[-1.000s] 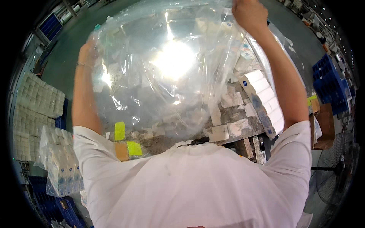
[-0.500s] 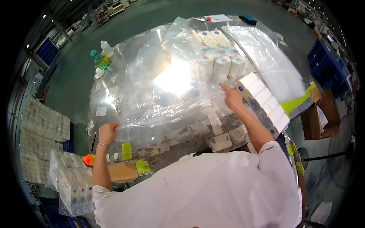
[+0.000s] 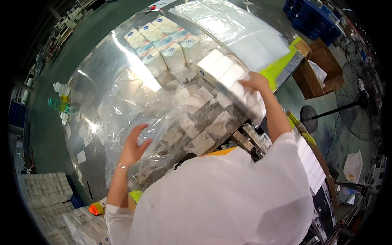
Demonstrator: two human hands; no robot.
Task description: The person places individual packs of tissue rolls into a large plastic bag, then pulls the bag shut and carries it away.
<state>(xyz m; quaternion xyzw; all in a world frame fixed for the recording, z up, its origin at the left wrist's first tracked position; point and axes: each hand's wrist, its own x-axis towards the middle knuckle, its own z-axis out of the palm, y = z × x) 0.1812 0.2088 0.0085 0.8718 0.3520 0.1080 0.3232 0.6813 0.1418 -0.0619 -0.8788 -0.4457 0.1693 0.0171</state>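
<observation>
My left hand (image 3: 134,146) hovers at the near side of a crumpled clear plastic bag (image 3: 130,102), its thumb and fingers apart and nothing held. The bag lies loosely over the table's left and middle. On the right, my right hand (image 3: 256,83) has its fingers bent over the outer side of a row of white tissue packs (image 3: 220,67). Motion blurs the row's near end, and the hand covers part of it. Beyond the bag, three wrapped tissue packs (image 3: 170,51) with pale printed film lie side by side.
Flat clear bags (image 3: 232,28) are stacked at the far right of the table. Bottles (image 3: 61,98) stand at its left edge. An orange tape roll (image 3: 96,209) sits near my left elbow. To the right are a cardboard box (image 3: 322,69), a fan (image 3: 351,100) and blue pallets (image 3: 312,20).
Both hands have let go of the bag's near edge, and the bag has sunk and crumpled. My right hand has moved onto the white row. The view has turned to the right.
</observation>
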